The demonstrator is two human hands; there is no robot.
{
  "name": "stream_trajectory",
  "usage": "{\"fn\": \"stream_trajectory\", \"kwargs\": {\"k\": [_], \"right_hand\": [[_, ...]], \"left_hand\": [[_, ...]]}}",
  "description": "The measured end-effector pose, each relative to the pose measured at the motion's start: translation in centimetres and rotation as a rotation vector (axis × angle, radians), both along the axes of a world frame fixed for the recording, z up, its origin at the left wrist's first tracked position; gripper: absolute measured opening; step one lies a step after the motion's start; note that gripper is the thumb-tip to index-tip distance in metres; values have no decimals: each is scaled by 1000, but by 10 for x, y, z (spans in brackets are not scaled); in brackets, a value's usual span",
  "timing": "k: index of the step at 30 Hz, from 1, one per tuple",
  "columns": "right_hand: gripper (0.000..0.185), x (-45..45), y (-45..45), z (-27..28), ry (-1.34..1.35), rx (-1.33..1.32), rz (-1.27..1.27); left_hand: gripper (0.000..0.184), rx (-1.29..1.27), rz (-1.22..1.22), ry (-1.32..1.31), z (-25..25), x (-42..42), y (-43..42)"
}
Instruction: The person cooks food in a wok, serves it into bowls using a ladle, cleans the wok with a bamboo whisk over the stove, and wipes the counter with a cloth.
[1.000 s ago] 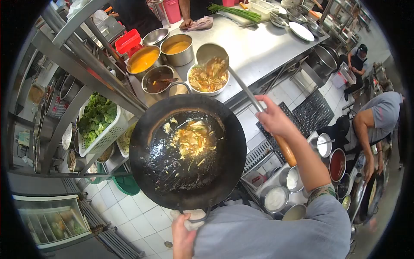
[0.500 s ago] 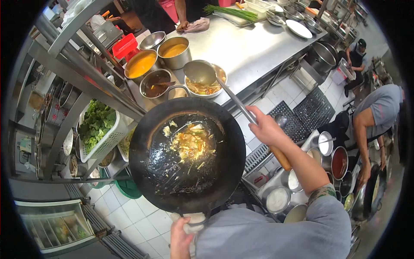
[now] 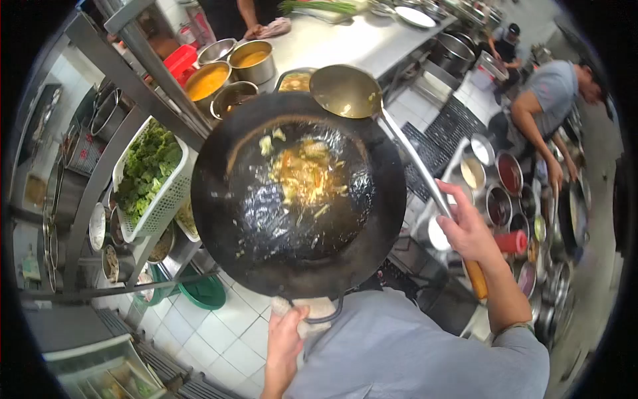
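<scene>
"The left hand [image 3: 284, 332] worries me. What's it clamped on?"

"A folded beige cloth [image 3: 322, 308], held at the near loop handle of the big round black metal wok [image 3: 306, 266]. If that cloth slipped, I'd expect the wok to tip, or bare fingers to meet metal that may be hot."

"Where's the wok, exactly?"

"In front of the person's grey shirt [image 3: 412, 352], its far rim near the stainless-steel counter [image 3: 332, 40]. Wet yellow-and-orange shredded food [image 3: 309, 174] lies inside, so a sudden tilt could send it over the rim."

"And the right hand [image 3: 468, 229]?"

"Wrapped round the shaft of a metal ladle [image 3: 347, 93] with a wooden grip. The round bowl is over the far right rim; I can't tell if they touch. A twisted wrist could drip liquid outside, and a careless swing might knock the dish of food in broth [image 3: 296, 82], partly hidden behind the wok."

"How are the arms set?"

"Left forearm rising from below, close to the body, thumb across the cloth. Right elbow bent, forearm angled forward and inward, the grip's end jutting out beneath the wrist."
</scene>
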State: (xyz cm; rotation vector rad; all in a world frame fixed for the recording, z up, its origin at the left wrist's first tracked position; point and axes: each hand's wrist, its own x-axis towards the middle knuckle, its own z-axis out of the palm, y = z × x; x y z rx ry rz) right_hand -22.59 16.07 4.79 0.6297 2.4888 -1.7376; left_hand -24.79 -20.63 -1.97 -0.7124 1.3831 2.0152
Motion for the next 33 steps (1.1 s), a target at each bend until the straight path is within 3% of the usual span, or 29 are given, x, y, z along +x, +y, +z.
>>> {"fn": "stream_trajectory", "kwargs": {"k": [2, 3, 5, 6, 7, 9, 11, 12, 14, 15, 16, 18, 19, 22, 23, 24, 27, 29, 30, 33], "right_hand": [[56, 24, -26, -19, 148, 203, -36], [59, 37, -36, -21, 34, 385, -56], [59, 70, -62, -22, 8, 408, -70], [60, 96, -72, -13, -137, 237, -77], [60, 128, -82, -17, -12, 249, -73], [61, 161, -138, 21, -130, 185, -215], [60, 218, -142, 4, -6, 195, -484], [59, 243, -146, 18, -104, 296, -615], [51, 300, -152, 29, -230, 443, -839], [50, 329, -158, 23, -206, 395, -922], [49, 234, -272, 45, -236, 433, -1017], [46, 209, -305, 32, -254, 30, -1251], [42, 183, -327, 15, 0, -229, -1357], [41, 104, -356, 37, 363, -681, -1561], [43, 89, -358, 50, 512, -810, -1568], [34, 103, -355, 42, 669, -906, -1620], [27, 150, -380, 47, 1186, -1144, -1385], [21, 146, -410, 76, 1265, -1123, -1513], [21, 228, -355, 58, 1276, -1077, -1555], [24, 236, -370, 113, 1324, -877, -1610]], "left_hand": [[41, 56, -142, 119, 1, -3, -17], [40, 115, -185, 186, -4, -7, -23], [40, 198, -286, 233, 0, -12, -26], [40, 214, -347, 223, 9, -9, -19], [41, 229, -411, 217, 15, -6, -12], [41, 301, -562, 207, 24, -14, -17], [39, 341, -716, 165, 42, 2, 6], [39, 341, -846, 160, 45, 15, 23], [33, 273, -1028, 288, 47, 53, 65], [31, 244, -1170, 382, 42, 73, 86], [29, 332, -1292, 370, 54, -23, 16], [32, 480, -1340, 320, 37, -16, 46], [32, 534, -1356, 336, 26, -25, 52], [36, 613, -1531, 483, -7, -31, 94], [32, 638, -1644, 365, 8, -29, 110], [28, 650, -1758, 249, 23, -27, 126], [26, 679, -1823, -53, 59, 4, 133], [28, 563, -1907, -230, 69, 1, 125], [26, 559, -2002, -257, 33, 77, 189], [27, 525, -2064, -354, 50, 71, 171]]}}
